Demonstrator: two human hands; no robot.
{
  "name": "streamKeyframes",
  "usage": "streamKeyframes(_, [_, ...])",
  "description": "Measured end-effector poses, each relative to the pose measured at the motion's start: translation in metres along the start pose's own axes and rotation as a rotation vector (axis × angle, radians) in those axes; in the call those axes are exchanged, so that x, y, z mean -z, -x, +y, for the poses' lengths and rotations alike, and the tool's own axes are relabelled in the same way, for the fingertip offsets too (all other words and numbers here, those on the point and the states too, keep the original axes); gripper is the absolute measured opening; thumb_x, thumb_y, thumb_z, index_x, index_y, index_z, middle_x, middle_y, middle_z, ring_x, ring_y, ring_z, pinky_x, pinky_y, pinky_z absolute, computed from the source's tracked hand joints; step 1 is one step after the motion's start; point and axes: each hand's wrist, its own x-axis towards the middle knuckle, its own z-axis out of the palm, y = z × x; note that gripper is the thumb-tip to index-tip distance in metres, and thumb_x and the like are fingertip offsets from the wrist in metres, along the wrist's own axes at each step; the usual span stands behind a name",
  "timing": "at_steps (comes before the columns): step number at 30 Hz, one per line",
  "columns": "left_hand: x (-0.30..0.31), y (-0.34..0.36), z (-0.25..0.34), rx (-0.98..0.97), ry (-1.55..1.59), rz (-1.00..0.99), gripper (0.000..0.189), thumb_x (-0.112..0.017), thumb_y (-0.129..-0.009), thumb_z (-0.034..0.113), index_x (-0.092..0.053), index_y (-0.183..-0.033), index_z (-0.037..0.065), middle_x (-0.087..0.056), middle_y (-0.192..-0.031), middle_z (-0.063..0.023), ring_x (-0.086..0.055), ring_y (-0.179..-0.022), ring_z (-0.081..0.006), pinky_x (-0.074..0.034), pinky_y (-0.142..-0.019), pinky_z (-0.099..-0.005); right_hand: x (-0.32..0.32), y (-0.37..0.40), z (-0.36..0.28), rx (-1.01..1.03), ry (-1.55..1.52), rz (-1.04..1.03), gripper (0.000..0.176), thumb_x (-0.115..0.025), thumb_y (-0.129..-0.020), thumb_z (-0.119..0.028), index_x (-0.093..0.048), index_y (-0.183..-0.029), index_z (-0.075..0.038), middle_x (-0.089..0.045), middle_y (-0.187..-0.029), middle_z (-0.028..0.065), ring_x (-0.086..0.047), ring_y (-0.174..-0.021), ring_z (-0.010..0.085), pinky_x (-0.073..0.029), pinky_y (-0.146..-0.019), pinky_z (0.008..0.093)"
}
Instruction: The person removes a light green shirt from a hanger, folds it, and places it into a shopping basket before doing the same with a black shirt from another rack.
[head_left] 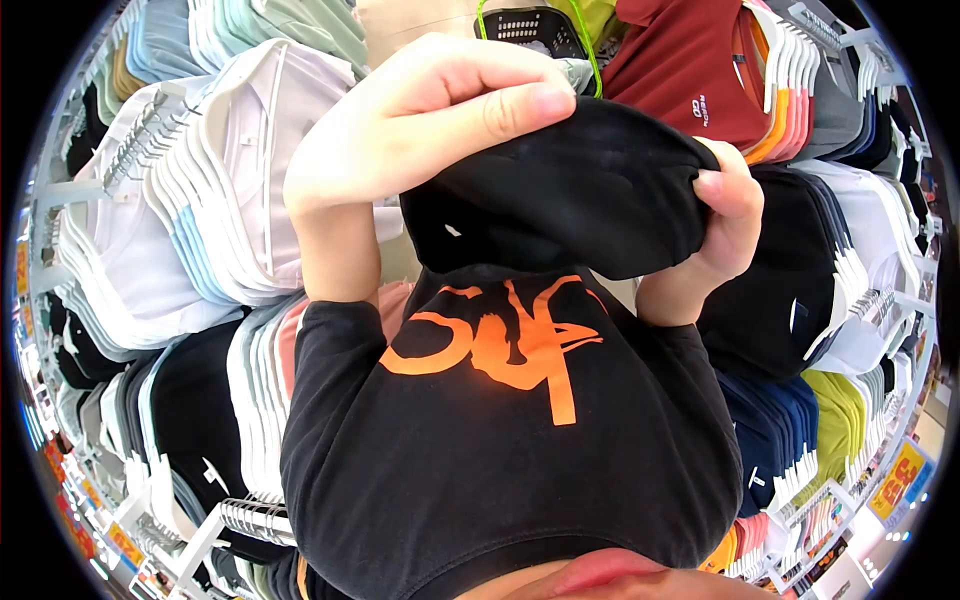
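two bare hands are holding up one piece of black fabric, which is hanging in front of the person's lower torso, just past the orange print on a black t-shirt. its long axis is running crosswise from left to right, one end pointing to each side, while its upper edge is arching between the hands. a small white mark is showing near its left end. the left hand is closing over the upper left edge, its thumb lying along the cloth; the right hand is pinching the right end, thumb and fingers bent together with only cloth between them.

on both sides, garments are hanging in rows: white shirts on the left, a maroon shirt at the upper right, black shirts below it and navy shirts lower down. a black basket is sitting beyond the hands, and an orange price sign is standing at the lower right.
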Motion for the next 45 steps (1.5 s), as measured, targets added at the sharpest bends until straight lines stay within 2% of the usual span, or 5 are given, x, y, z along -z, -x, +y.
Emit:
streamKeyframes(10, [0.001, 0.009, 0.009, 0.002, 0.054, -0.081, 0.022, -0.068, -0.072, 0.010, -0.056, -0.086, -0.002, -0.054, -0.071, 0.0009, -0.049, -0.069, -0.0035, -0.040, -0.060, -0.0174, 0.001, -0.003, 0.008, 0.106, 0.010, -0.248, 0.025, -0.045, -0.075, -0.011, -0.059, -0.078, 0.010, -0.059, -0.065, 0.0060, -0.052, -0.055, 0.0097, -0.037, -0.050, 0.0194])
streamKeyframes(31, [0.029, 0.018, -0.016, 0.036, 0.095, -0.020, 0.019, -0.066, -0.071, 0.010, -0.051, -0.076, 0.000, -0.044, -0.062, 0.0036, -0.041, -0.059, -0.0019, -0.033, -0.051, -0.0177, -0.016, -0.034, 0.017, 0.108, 0.226, -0.171, 0.026, -0.046, -0.075, -0.009, -0.058, -0.086, 0.011, -0.059, -0.066, 0.0058, -0.052, -0.058, 0.0092, -0.039, -0.054, 0.0205])
streamKeyframes(36, [0.036, 0.004, -0.025, 0.041, -0.061, 0.231, 0.015, -0.065, -0.066, 0.005, -0.054, -0.075, -0.001, -0.051, -0.062, 0.0008, -0.046, -0.057, -0.0046, -0.034, -0.050, -0.0182, -0.011, -0.059, 0.017, 0.139, 0.301, -0.137, 0.018, -0.048, -0.075, -0.007, -0.056, -0.077, 0.009, -0.055, -0.060, 0.0023, -0.048, -0.053, 0.0060, -0.036, -0.048, 0.0199])
streamKeyframes(38, [0.044, -0.004, -0.032, 0.040, -0.364, 0.416, 0.016, -0.063, -0.063, -0.002, -0.059, -0.078, 0.000, -0.055, -0.064, -0.0004, -0.049, -0.055, -0.0058, -0.036, -0.051, -0.0178, -0.017, -0.071, 0.012, 0.317, 0.844, -0.076, 0.007, -0.058, -0.068, -0.004, -0.054, -0.067, 0.002, -0.052, -0.054, 0.0042, -0.048, -0.045, 0.0121, -0.036, -0.042, 0.0235])
streamKeyframes(45, [0.070, -0.052, -0.063, -0.664, -0.762, 0.884, 0.021, -0.060, -0.052, -0.009, -0.062, -0.071, 0.001, -0.058, -0.070, -0.0084, -0.058, -0.062, -0.0178, -0.046, -0.053, -0.0234, -0.007, -0.114, 0.050, 0.641, 1.021, 0.098, 0.025, -0.072, -0.054, -0.001, -0.054, -0.071, -0.005, -0.050, -0.059, 0.0067, -0.050, -0.049, 0.0204, -0.039, -0.043, 0.0295])
